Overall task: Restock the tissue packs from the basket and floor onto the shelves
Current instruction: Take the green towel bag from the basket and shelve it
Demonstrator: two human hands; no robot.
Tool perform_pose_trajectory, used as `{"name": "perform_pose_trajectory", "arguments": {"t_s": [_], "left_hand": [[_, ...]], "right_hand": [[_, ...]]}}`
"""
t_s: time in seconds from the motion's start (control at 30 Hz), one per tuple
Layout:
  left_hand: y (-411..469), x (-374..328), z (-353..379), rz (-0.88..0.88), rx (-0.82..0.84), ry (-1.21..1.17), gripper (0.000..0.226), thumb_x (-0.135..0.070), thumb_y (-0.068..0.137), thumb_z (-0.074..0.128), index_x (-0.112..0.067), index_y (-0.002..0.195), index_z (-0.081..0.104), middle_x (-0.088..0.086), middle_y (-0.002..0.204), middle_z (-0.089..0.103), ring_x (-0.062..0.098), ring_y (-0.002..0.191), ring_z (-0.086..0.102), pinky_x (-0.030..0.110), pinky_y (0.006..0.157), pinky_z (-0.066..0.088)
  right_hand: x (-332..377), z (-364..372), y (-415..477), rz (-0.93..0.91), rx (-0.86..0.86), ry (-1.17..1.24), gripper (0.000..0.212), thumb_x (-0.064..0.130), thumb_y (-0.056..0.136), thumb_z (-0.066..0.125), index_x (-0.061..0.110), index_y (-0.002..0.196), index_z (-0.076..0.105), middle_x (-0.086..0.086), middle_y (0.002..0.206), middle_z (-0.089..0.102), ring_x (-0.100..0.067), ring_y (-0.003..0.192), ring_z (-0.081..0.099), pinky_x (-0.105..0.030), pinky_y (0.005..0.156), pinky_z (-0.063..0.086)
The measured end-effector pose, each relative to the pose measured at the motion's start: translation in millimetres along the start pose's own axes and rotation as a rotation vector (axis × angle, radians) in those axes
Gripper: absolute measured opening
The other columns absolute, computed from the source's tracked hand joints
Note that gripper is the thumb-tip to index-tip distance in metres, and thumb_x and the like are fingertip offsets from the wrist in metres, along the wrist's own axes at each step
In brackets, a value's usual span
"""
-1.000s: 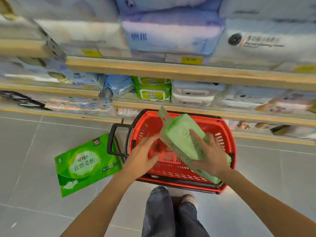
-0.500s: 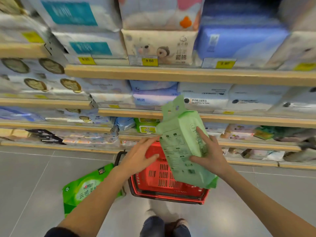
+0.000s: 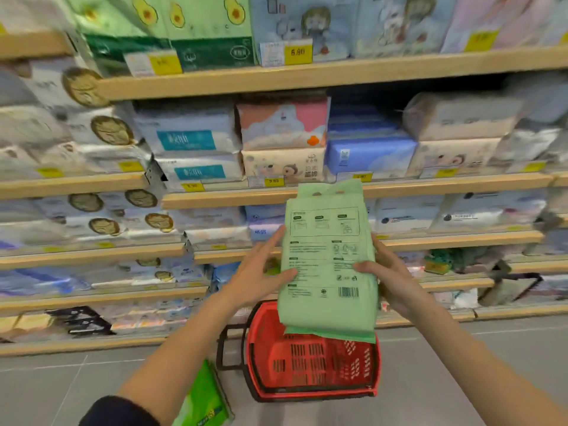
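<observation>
Head view: left hand (image 3: pixel 261 272) and right hand (image 3: pixel 390 278) grasp the pale green tissue pack (image 3: pixel 325 259) upright by its sides, above the red basket (image 3: pixel 313 364). A bright green pack (image 3: pixel 204 401) lies on the floor (image 3: pixel 461 364) beside the basket; the shelves (image 3: pixel 215 199) ahead are tightly stocked.

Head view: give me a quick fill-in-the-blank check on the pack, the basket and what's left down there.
1. The left hand and right hand hold a tissue pack coloured pale ____.
2. Below it stands a basket whose colour is ____.
3. The bright green pack lies on the ____, left of the basket.
Missing words: green; red; floor.
</observation>
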State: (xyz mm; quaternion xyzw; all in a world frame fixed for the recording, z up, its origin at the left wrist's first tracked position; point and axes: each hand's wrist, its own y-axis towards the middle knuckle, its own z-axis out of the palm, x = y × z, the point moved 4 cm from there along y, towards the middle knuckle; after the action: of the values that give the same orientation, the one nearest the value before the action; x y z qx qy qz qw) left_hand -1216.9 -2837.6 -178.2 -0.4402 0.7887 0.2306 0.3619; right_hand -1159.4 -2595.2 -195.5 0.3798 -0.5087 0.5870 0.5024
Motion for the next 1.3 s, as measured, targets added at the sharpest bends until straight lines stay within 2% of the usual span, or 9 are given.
{"name": "perform_pose_trajectory", "arguments": {"t_s": [0.2, 0.27, 0.57, 0.67, 0.8, 1.03, 1.17, 1.23, 1.3], "left_hand": [[-20, -56, -41, 0.145, 0.031, -0.182, 0.088, -0.061, 0.078, 0.057, -0.049, 0.143, -0.002, -0.023, 0.152, 0.021, 0.006, 0.137, 0.031, 0.041, 0.106, 0.039], [-25, -76, -52, 0.171, 0.044, -0.29, 0.091, -0.056, 0.079, 0.058, -0.044, 0.144, -0.003, -0.029, 0.148, 0.024, 0.002, 0.133, 0.037, 0.025, 0.1, 0.043], [-32, -134, -90, 0.187, -0.023, -0.543, 0.098, -0.044, 0.063, 0.071, -0.035, 0.146, 0.02, -0.005, 0.137, 0.05, 0.009, 0.108, 0.062, 0.027, 0.079, 0.055], [-31, -149, -101, 0.195, -0.132, -0.419, 0.101, -0.058, 0.055, 0.074, -0.041, 0.142, 0.025, -0.006, 0.14, 0.046, 0.014, 0.116, 0.056, 0.04, 0.092, 0.051], [-29, -170, -111, 0.192, -0.288, -0.133, 0.093, -0.063, 0.059, 0.069, -0.053, 0.138, 0.021, -0.006, 0.138, 0.039, 0.018, 0.121, 0.043, 0.045, 0.1, 0.042], [-33, -221, -99, 0.264, -0.522, 0.395, 0.087, -0.055, 0.072, 0.063, -0.049, 0.142, 0.013, 0.005, 0.136, 0.033, 0.028, 0.114, 0.05, 0.033, 0.081, 0.04], [-34, -242, -81, 0.414, -0.528, 0.538, 0.078, -0.048, 0.075, 0.057, -0.046, 0.142, 0.017, 0.014, 0.14, 0.032, 0.038, 0.109, 0.053, 0.043, 0.076, 0.047], [-32, -250, -71, 0.48, -0.507, 0.546, 0.077, -0.042, 0.073, 0.057, -0.047, 0.14, 0.018, 0.016, 0.138, 0.034, 0.039, 0.108, 0.052, 0.046, 0.071, 0.049], [-32, -262, -61, 0.508, -0.509, 0.563, 0.079, -0.041, 0.071, 0.059, -0.046, 0.139, 0.02, 0.016, 0.138, 0.036, 0.038, 0.107, 0.054, 0.045, 0.068, 0.049]], "right_hand": [[52, 35, -32, -0.103, 0.033, 0.105, 0.07, 0.008, 0.059, 0.073, 0.021, 0.124, 0.053, 0.001, 0.1, 0.074, -0.02, 0.085, 0.07, -0.037, 0.066, 0.059], [71, 43, -40, -0.138, 0.05, 0.149, 0.06, 0.008, 0.064, 0.061, 0.013, 0.124, 0.052, -0.002, 0.095, 0.074, -0.02, 0.08, 0.071, -0.033, 0.06, 0.057], [129, 59, -62, -0.217, 0.046, 0.089, 0.088, 0.03, 0.05, 0.081, 0.012, 0.13, 0.047, -0.012, 0.119, 0.064, -0.029, 0.098, 0.065, -0.039, 0.073, 0.058], [150, 61, -77, -0.263, -0.046, -0.018, 0.058, 0.016, 0.074, 0.066, 0.019, 0.13, 0.049, -0.001, 0.111, 0.069, -0.021, 0.097, 0.067, -0.033, 0.067, 0.057], [174, 72, -104, -0.373, -0.248, -0.308, 0.081, 0.016, 0.077, 0.071, 0.036, 0.141, 0.026, 0.012, 0.129, 0.044, -0.014, 0.106, 0.055, -0.035, 0.081, 0.048], [191, 119, -134, -0.704, -0.32, -0.601, 0.089, 0.03, 0.075, 0.072, 0.037, 0.144, 0.017, 0.014, 0.137, 0.029, -0.005, 0.13, 0.031, -0.03, 0.111, 0.03], [198, 123, -140, -0.702, -0.344, -0.606, 0.083, 0.021, 0.081, 0.065, 0.037, 0.144, 0.014, 0.0, 0.147, 0.019, 0.006, 0.116, 0.027, 0.013, 0.078, 0.024], [199, 115, -142, -0.702, -0.356, -0.541, 0.078, 0.018, 0.083, 0.062, 0.036, 0.143, 0.017, -0.003, 0.147, 0.016, 0.013, 0.107, 0.032, 0.014, 0.07, 0.025], [200, 106, -146, -0.723, -0.375, -0.461, 0.073, 0.018, 0.084, 0.06, 0.038, 0.142, 0.02, -0.005, 0.144, 0.019, 0.005, 0.114, 0.036, 0.004, 0.089, 0.032]]}}
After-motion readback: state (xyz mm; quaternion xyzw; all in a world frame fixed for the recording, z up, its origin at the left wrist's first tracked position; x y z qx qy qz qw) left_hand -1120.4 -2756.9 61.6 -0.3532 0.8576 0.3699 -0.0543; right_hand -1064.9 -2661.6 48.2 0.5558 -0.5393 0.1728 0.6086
